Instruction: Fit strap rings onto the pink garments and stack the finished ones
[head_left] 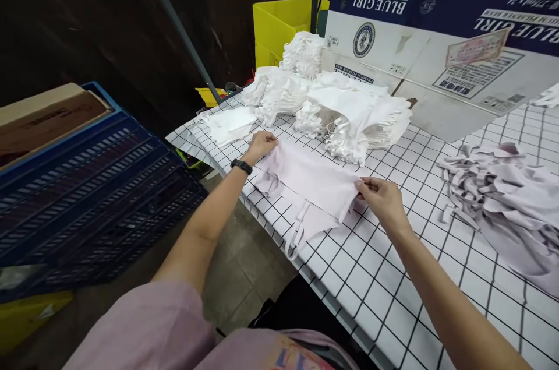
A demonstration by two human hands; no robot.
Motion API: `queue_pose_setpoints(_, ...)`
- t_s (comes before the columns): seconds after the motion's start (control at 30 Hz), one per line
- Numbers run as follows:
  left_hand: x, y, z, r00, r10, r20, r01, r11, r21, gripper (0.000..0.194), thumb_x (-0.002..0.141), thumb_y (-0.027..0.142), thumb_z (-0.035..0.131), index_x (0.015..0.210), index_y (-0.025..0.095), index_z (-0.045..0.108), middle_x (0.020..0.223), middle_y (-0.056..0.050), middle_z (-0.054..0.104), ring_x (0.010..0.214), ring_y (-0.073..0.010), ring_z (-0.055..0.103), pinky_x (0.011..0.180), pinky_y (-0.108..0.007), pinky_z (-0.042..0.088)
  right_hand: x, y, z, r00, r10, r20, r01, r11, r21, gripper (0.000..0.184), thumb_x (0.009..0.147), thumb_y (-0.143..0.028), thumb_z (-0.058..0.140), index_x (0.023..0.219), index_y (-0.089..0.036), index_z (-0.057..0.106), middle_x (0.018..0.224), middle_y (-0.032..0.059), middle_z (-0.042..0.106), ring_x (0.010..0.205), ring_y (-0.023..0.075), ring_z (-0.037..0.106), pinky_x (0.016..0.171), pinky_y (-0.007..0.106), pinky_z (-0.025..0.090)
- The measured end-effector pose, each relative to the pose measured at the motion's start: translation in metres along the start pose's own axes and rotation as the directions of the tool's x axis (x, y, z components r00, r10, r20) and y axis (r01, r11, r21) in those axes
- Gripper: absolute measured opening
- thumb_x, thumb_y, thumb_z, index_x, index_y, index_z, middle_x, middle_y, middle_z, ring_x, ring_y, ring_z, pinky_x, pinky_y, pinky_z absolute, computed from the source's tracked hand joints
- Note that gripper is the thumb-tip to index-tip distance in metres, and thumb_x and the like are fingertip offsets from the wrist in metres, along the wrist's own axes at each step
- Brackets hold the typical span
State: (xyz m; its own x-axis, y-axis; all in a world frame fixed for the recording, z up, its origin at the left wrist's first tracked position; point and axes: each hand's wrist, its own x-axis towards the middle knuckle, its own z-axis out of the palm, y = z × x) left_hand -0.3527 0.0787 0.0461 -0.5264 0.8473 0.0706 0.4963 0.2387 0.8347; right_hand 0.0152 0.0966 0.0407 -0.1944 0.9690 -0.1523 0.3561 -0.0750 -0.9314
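Observation:
A pale lilac strappy camisole top is stretched between my two hands over the near part of the table. My left hand, with a dark band on its wrist, pinches the top's far left corner. At the opposite corner my right hand grips the fabric between thumb and fingers. Thin straps and a lower flap of the cloth hang toward the table's front edge. Just beyond lie stacked white garments, and a smaller white pile is near my left hand.
A heap of lilac garments lies to the right on the grid-patterned table cloth. Behind stands a large cardboard box, with a yellow bin to its left. Blue crates stand on the left.

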Motion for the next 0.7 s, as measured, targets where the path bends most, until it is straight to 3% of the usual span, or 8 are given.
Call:
queue_pose_setpoints(0.13, 0.015, 0.001, 0.015, 1.000, -0.029, -0.006, 0.030, 0.989, 0.142, 0.012, 0.070, 0.029, 0.077, 0.071, 0.018, 0.071, 0.071, -0.002, 0.068, 0.079, -0.0184, 0.060, 0.078, -0.032, 0.046, 0.013, 0.000, -0.004, 0.998, -0.052, -0.031, 0.044, 0.975, -0.218, 0.025, 0.080, -0.040, 0.068, 0.084, -0.017, 0.077, 0.061, 0.0047, 0.072, 0.064, 0.0271, 0.073, 0.075, 0.041, 0.059)
queue_pose_setpoints(0.23, 0.022, 0.004, 0.022, 0.999, -0.042, -0.006, 0.042, 0.975, 0.220, 0.008, 0.074, 0.027, 0.076, 0.073, 0.020, 0.072, 0.076, -0.002, 0.071, 0.084, -0.0205, 0.062, 0.085, -0.036, 0.045, 0.018, -0.001, -0.002, 0.998, -0.063, -0.032, 0.052, 0.959, -0.280, 0.024, 0.082, -0.038, 0.064, 0.079, -0.018, 0.075, 0.054, 0.0036, 0.069, 0.062, 0.0273, 0.072, 0.077, 0.040, 0.056)
queue_pose_setpoints(0.47, 0.029, 0.006, 0.030, 0.998, -0.059, -0.015, 0.061, 0.940, 0.336, 0.010, 0.076, 0.027, 0.079, 0.071, 0.020, 0.074, 0.077, -0.002, 0.073, 0.086, -0.0224, 0.065, 0.093, -0.041, 0.041, 0.022, 0.002, 0.003, 0.994, -0.082, -0.078, 0.054, 0.949, -0.310, 0.025, 0.083, -0.036, 0.064, 0.064, -0.020, 0.070, 0.051, 0.0024, 0.067, 0.052, 0.0238, 0.066, 0.083, 0.040, 0.053)
queue_pose_setpoints(0.7, 0.029, 0.004, 0.032, 0.997, -0.067, -0.027, 0.073, 0.928, 0.364, 0.008, 0.079, 0.027, 0.077, 0.076, 0.020, 0.076, 0.086, -0.004, 0.076, 0.091, -0.0240, 0.067, 0.089, -0.040, 0.042, 0.026, 0.003, 0.006, 0.992, -0.017, -0.122, -0.012, 0.973, -0.231, 0.021, 0.081, -0.030, 0.065, 0.062, -0.020, 0.069, 0.056, 0.0035, 0.070, 0.050, 0.0214, 0.065, 0.073, 0.035, 0.055)
